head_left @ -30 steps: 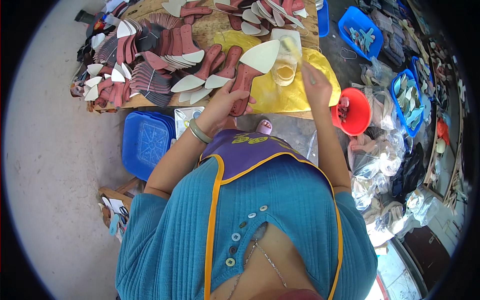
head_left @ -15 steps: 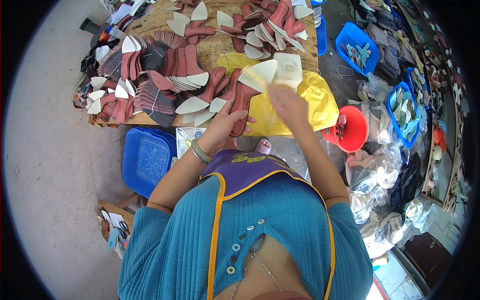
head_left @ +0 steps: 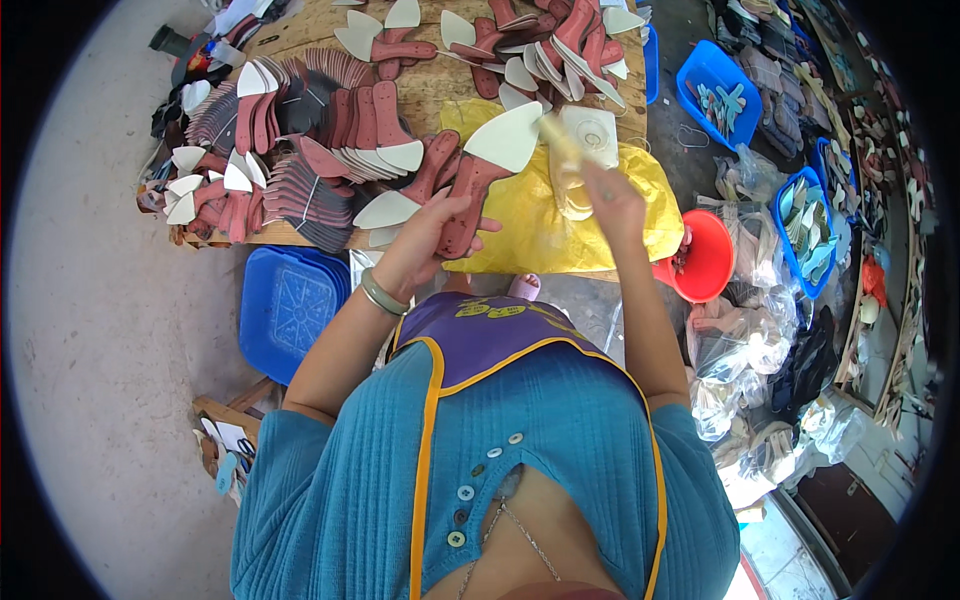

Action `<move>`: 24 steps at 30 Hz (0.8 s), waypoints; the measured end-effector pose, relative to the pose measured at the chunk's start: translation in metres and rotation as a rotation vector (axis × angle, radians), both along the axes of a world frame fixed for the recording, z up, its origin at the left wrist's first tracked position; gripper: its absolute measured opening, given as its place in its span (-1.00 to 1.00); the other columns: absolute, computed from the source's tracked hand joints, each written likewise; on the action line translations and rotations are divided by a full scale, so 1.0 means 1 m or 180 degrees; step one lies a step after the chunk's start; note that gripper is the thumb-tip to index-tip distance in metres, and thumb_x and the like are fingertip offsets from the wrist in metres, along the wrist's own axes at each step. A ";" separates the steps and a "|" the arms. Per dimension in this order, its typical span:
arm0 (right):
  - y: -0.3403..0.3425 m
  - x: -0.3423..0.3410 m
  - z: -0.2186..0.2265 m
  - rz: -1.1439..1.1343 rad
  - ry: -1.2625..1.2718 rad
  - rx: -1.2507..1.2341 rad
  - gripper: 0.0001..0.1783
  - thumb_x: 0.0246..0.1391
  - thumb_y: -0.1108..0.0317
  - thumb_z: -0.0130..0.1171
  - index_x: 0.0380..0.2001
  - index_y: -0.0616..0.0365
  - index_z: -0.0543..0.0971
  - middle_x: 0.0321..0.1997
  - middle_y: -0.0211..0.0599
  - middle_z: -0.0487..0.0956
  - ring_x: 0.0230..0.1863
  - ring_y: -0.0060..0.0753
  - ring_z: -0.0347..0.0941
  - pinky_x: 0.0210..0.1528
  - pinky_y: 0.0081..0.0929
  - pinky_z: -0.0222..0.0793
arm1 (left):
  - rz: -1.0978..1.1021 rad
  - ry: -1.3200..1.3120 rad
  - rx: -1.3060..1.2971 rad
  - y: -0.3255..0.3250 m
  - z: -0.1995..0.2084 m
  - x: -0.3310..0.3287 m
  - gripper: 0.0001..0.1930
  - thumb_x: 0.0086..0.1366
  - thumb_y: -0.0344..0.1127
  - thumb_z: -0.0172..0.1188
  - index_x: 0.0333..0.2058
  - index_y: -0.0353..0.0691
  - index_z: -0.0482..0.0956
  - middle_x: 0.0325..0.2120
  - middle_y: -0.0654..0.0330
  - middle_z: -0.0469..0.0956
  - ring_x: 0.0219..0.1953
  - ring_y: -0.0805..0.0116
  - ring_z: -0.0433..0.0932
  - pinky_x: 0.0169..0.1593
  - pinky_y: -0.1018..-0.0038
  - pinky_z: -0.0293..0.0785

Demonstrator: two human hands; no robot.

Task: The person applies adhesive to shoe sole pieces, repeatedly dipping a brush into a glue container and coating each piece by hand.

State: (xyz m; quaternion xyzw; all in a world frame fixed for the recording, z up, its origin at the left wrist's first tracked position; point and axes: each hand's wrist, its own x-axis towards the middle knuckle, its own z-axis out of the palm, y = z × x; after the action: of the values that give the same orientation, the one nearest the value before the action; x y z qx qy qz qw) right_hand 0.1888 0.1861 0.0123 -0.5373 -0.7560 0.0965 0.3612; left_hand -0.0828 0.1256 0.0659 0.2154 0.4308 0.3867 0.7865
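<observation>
My left hand (head_left: 422, 238) is closed around the heel end of a red-brown shoe insole (head_left: 474, 188). The insole's white, pointed toe piece (head_left: 505, 137) faces up and away from me. In my right hand (head_left: 614, 205) is a brush (head_left: 566, 142) with a pale handle, smeared by motion. Its tip is close to the right edge of the toe piece; whether they touch I cannot tell. Just behind the brush stands a squarish white container (head_left: 597, 128) with a round opening. A yellow sheet (head_left: 640, 215) lies beneath both hands.
Stacked red-brown and dark insoles (head_left: 320, 195) cover the left of the wooden table (head_left: 440, 75); more white-tipped insoles (head_left: 580, 50) lie at the back. A red bucket (head_left: 708, 262) stands right of the table, near blue baskets (head_left: 718, 95). Blue trays (head_left: 290, 315) sit at the front left.
My right hand and the brush have moved right, from over the white toe piece to beside its edge. The insole in my left hand has shifted slightly left and tilted more.
</observation>
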 end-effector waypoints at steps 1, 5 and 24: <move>0.012 0.009 -0.005 -0.0467 0.0422 0.0201 -0.85 0.01 0.31 0.25 -0.33 0.07 0.66 -0.40 -0.22 0.61 -0.42 -0.21 0.55 -0.38 -0.40 0.46 | -0.0086 -0.0079 -0.0052 0.001 0.000 -0.003 -0.63 0.36 -0.14 -0.07 0.06 -0.16 0.28 -0.26 -0.01 0.59 -0.50 0.37 0.57 -0.43 0.56 0.52; 0.022 0.034 -0.001 -0.0649 0.0867 0.0050 -0.85 0.01 0.35 0.23 -0.32 0.10 0.65 -0.33 -0.15 0.63 -0.35 -0.17 0.58 -0.30 -0.41 0.47 | -0.0088 -0.0309 -0.0193 0.008 0.006 -0.008 -0.55 0.42 -0.03 -0.24 0.12 -0.18 0.28 -0.22 -0.03 0.58 -0.43 0.31 0.60 -0.38 0.53 0.54; -0.032 0.050 -0.057 -0.0709 -0.1475 -0.1962 -0.71 0.12 0.08 -0.03 -0.24 -0.13 0.62 -0.39 -0.20 0.61 -0.34 -0.13 0.56 -0.29 -0.19 0.48 | 0.0042 0.2440 0.1542 -0.005 -0.043 -0.007 -0.30 0.28 -0.37 0.13 0.30 -0.21 -0.05 -0.20 0.15 0.45 -0.18 0.45 0.46 -0.10 0.53 0.40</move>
State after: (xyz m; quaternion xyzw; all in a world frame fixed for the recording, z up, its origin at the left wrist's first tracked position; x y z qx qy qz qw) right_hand 0.2391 0.1538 -0.0442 -0.7067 -0.6902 0.1552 0.0113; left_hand -0.0896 0.1205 0.0227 0.5181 0.5894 0.3736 0.4946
